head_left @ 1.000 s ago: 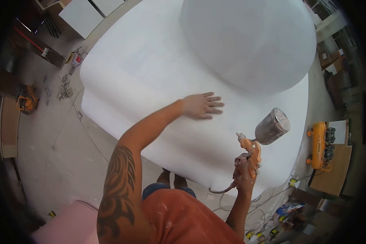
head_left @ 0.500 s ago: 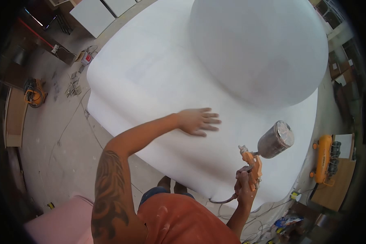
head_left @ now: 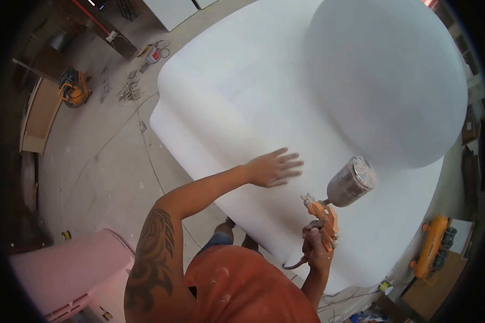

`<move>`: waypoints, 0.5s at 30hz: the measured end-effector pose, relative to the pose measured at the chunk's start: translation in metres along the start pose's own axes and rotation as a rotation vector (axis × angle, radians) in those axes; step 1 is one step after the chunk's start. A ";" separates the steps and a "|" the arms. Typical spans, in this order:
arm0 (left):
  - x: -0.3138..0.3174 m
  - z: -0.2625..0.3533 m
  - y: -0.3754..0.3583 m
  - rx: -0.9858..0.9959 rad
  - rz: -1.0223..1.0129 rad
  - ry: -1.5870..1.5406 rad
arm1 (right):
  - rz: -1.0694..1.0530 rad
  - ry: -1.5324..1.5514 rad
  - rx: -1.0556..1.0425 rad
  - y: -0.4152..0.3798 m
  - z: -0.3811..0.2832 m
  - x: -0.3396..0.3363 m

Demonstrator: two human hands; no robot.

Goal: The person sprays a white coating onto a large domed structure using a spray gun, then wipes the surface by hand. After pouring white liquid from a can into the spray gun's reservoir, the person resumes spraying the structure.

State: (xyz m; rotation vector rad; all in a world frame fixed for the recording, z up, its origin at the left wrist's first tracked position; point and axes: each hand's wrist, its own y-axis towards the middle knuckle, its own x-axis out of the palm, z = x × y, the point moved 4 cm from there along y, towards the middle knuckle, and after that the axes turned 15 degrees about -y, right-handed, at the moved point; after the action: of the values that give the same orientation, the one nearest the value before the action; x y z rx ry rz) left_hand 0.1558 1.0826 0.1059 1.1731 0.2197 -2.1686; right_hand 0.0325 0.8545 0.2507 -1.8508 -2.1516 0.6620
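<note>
My left hand [head_left: 275, 168] is stretched out over the large white moulded piece [head_left: 226, 70], fingers spread and nothing in them. It overlaps the smooth white surface in this view. In my right hand [head_left: 317, 248] is an orange spray gun [head_left: 323, 218], its handle wrapped by my fingers. A metal paint cup [head_left: 351, 182], smeared with dried paint, sits tilted on top of the gun. From the handle's lower end a hose [head_left: 295, 264] curves away to the left. Beyond the gun rises a big rounded dome [head_left: 388, 81], part of the white piece.
A yellow air compressor [head_left: 434, 248] stands at the right, beside cables on the floor. Another yellow-and-black machine [head_left: 74, 89] is at the far left. A pink moulded piece [head_left: 70, 274] lies at lower left. Scraps [head_left: 129, 87] and a red-and-white can [head_left: 154, 55] lie on the floor.
My view has shifted, so the white piece and floor appear farther right and lower. The left hand stays spread over the surface; the spray gun remains in my right hand, slightly further left in view.
</note>
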 end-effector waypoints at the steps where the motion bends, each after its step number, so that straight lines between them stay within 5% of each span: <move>1: -0.011 -0.013 -0.020 0.025 0.014 0.042 | -0.014 -0.004 -0.011 0.002 -0.003 0.008; 2: -0.029 -0.034 -0.049 0.056 0.027 0.078 | 0.045 -0.017 0.038 0.005 -0.001 0.021; 4: -0.089 -0.095 -0.104 -0.334 0.201 0.202 | 0.111 -0.029 0.071 0.012 -0.007 0.040; 8: -0.185 -0.210 -0.204 -0.817 0.681 0.474 | -0.151 0.090 0.154 0.010 -0.021 0.096; 14: -0.268 -0.320 -0.187 -1.242 0.787 0.523 | -0.219 0.178 0.077 0.024 -0.080 0.173; 15: -0.270 -0.359 -0.168 -1.163 0.849 0.556 | -0.100 0.151 -0.021 0.038 -0.087 0.184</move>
State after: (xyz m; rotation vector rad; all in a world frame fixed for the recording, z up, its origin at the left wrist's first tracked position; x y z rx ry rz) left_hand 0.4030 1.4936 0.0854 0.8453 0.8811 -0.6766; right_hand 0.0720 1.0549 0.2868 -1.7304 -2.1440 0.4643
